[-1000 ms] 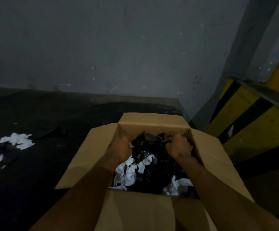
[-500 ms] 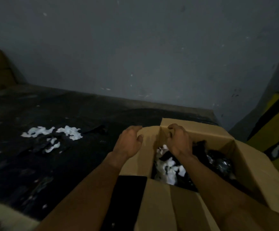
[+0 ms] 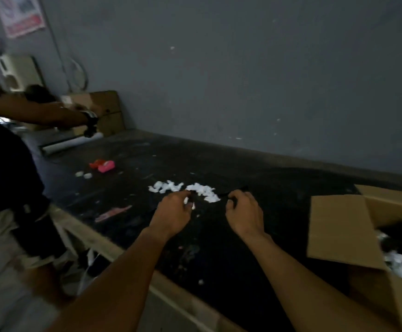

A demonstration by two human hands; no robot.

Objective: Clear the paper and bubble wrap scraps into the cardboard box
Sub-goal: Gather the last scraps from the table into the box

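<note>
White paper scraps (image 3: 203,191) lie in two clumps on the black tabletop (image 3: 279,188), the second clump (image 3: 166,186) just left of the first. My left hand (image 3: 173,213) is on the near side of them, fingers curled around a few white bits. To the right, my right hand (image 3: 244,212) curls its fingers on a thin black scrap (image 3: 237,190) beside the white pile. The open cardboard box (image 3: 339,228) stands at the right edge, holding white and black scraps, about a hand's width from my right hand.
Another person stands at the left, an arm with a wristwatch (image 3: 90,119) reaching over a paper roll (image 3: 73,143). A pink object (image 3: 105,166), small white bits (image 3: 83,174) and a pink strip (image 3: 112,213) lie on the table. The table's front edge (image 3: 99,243) runs diagonally.
Both hands have left the box and moved left over the table to the white scraps. The view has swung left, so the box now sits at the right edge.
</note>
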